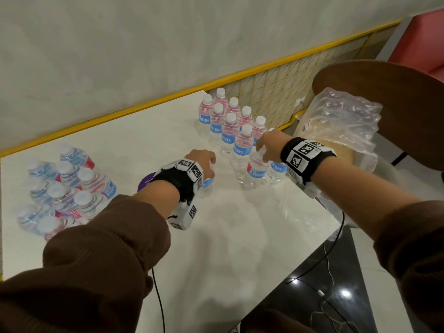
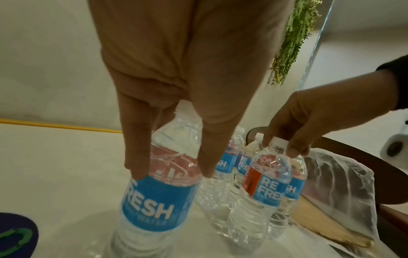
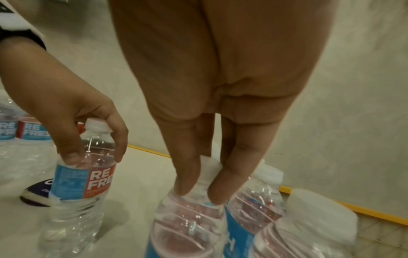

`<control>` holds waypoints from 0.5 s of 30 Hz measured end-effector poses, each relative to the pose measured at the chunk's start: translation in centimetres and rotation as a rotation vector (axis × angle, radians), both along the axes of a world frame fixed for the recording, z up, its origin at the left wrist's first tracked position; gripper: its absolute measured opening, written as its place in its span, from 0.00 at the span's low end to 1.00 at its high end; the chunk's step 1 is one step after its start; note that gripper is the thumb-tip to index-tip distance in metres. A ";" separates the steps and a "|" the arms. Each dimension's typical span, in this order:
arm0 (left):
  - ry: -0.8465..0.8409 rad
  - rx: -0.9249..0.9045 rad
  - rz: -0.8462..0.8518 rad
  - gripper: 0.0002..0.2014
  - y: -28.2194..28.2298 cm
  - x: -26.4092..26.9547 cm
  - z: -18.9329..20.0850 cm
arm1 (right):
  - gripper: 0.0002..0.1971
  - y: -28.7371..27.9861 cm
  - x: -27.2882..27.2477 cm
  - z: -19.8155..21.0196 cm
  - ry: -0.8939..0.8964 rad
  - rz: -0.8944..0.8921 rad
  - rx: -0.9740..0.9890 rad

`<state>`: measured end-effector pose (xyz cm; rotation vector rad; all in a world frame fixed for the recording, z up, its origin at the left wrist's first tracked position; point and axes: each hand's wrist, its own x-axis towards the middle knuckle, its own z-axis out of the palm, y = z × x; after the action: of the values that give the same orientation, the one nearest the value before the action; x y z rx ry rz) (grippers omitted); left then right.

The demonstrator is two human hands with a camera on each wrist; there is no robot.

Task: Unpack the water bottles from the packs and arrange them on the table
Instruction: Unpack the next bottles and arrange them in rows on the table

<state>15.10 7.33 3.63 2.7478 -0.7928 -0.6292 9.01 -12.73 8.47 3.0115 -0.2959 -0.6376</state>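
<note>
Two rows of upright clear water bottles [image 1: 228,121] with blue labels stand at the far right of the white table [image 1: 240,236]. My left hand [image 1: 204,164] grips the shoulder of one bottle [image 2: 154,200] from above; it stands on the table apart from the rows. My right hand [image 1: 264,146] pinches the white cap of another bottle [image 1: 257,168] at the near end of the rows; in the right wrist view its fingers [image 3: 185,179] close round the cap. A shrink-wrapped pack [image 1: 64,188] of bottles lies at the left.
Empty crumpled plastic wrap [image 1: 343,121] lies on a round wooden table [image 1: 396,87] to the right. A purple round disc [image 1: 146,181] lies on the table by my left wrist. A yellow rail [image 1: 144,104] edges the table against the wall. Cables hang over the near edge.
</note>
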 end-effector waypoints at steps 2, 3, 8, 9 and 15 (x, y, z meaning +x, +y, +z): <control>-0.004 -0.002 0.011 0.20 0.0 -0.1 0.1 | 0.17 0.1 0.3 0.1 -0.001 -0.021 -0.005; -0.001 -0.003 0.014 0.21 0.0 -0.1 0.1 | 0.17 0.2 0.4 0.1 -0.018 -0.039 0.006; 0.014 -0.022 0.032 0.21 0.2 0.1 0.0 | 0.19 0.1 1.0 -0.4 -0.100 -0.152 0.036; 0.017 -0.028 0.039 0.21 0.2 0.0 -0.1 | 0.17 0.2 1.2 -0.4 -0.108 -0.155 0.041; 0.015 -0.045 0.048 0.21 0.2 -0.1 0.0 | 0.20 -0.1 2.2 -0.7 -0.096 -0.164 0.037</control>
<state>15.01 7.56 3.58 2.7093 -0.7268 -0.6146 11.26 -12.78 7.81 3.0817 -0.5464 -0.5150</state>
